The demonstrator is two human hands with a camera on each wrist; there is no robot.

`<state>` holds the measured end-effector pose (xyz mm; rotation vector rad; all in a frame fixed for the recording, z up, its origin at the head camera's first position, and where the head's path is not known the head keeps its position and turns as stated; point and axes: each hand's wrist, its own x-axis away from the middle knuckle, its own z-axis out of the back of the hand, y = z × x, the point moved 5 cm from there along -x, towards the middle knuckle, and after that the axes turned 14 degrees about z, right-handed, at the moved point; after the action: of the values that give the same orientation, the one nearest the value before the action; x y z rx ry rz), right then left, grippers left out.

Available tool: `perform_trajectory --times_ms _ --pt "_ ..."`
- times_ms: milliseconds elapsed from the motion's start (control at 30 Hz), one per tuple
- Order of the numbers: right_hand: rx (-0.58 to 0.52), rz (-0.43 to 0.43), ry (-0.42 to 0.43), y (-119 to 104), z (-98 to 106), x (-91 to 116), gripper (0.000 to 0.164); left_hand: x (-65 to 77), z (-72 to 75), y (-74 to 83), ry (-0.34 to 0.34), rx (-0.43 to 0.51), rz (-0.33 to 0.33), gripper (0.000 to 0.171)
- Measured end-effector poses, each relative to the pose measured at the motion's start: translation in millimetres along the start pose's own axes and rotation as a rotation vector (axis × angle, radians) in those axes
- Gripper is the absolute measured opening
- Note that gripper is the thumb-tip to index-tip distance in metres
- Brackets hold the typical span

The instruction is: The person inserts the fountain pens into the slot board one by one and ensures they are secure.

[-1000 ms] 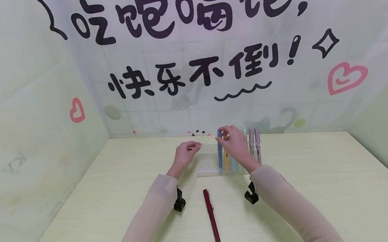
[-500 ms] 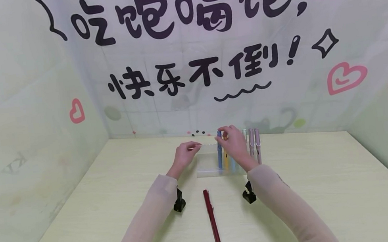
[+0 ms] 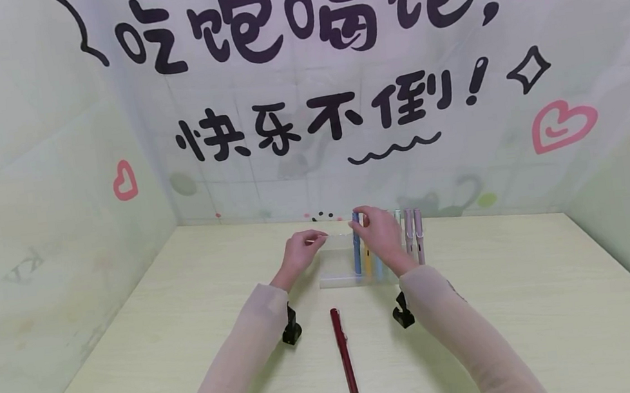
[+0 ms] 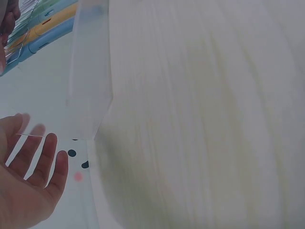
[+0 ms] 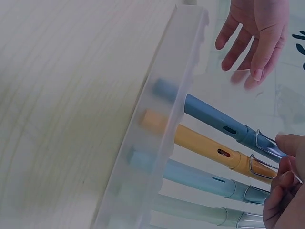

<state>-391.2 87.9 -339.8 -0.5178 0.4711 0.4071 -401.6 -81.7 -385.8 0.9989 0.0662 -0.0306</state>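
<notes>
A clear pen stand [image 3: 339, 281] stands on the table, with capped pens upright in it. At its left side edge, my left hand [image 3: 300, 250] pinches the clear panel between thumb and fingers. My right hand [image 3: 382, 233] holds the cap end of a dark blue pen [image 5: 209, 114], the leftmost in the row. That pen's lower end sits behind the frosted front lip of the stand. Beside it run a yellow pen [image 5: 202, 144], a light blue pen [image 5: 198, 177] and a pale green pen [image 5: 190, 208]. From the head view, the right hand hides part of the row.
A dark red pen [image 3: 344, 352] lies on the pale wooden table [image 3: 537, 301], between the forearms and in front of the stand. Two purple pens [image 3: 419, 233] fill the row's right end. A printed fabric backdrop [image 3: 267, 189] rises behind the table.
The right wrist and forearm have shifted slightly left, while the right fingers stay at the blue pen's cap. The left hand, stand and red pen look unmoved.
</notes>
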Motion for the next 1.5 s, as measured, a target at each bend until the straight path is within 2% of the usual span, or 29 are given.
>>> perform_trajectory --times_ms 367,667,833,1000,1200,1300,1500 --pt "-0.002 -0.013 -0.008 -1.1 2.0 0.2 0.031 1.2 0.3 0.4 -0.001 0.000 0.022 0.019" --pt "-0.009 -0.009 -0.007 1.7 0.5 0.5 0.032 1.2 0.4 1.4 -0.003 0.000 0.009 0.020" --pt "-0.090 0.012 0.031 5.0 4.5 1.1 0.034 1.5 0.4 1.7 0.000 -0.007 -0.008 0.019" --pt "-0.267 0.031 0.116 7.0 15.5 1.6 0.030 1.5 0.4 1.6 0.000 -0.016 -0.005 0.020" --pt "-0.433 0.005 0.150 12.9 26.6 7.0 0.025 0.7 -0.1 0.7 0.000 -0.019 0.005 0.020" --pt "-0.476 -0.004 0.139 16.0 29.8 13.1 0.024 0.7 -0.1 0.6 0.001 -0.021 0.003 0.020" --pt "-0.464 -0.004 0.059 21.0 22.2 31.2 0.022 1.0 0.3 1.1 0.004 -0.015 -0.005 0.020"
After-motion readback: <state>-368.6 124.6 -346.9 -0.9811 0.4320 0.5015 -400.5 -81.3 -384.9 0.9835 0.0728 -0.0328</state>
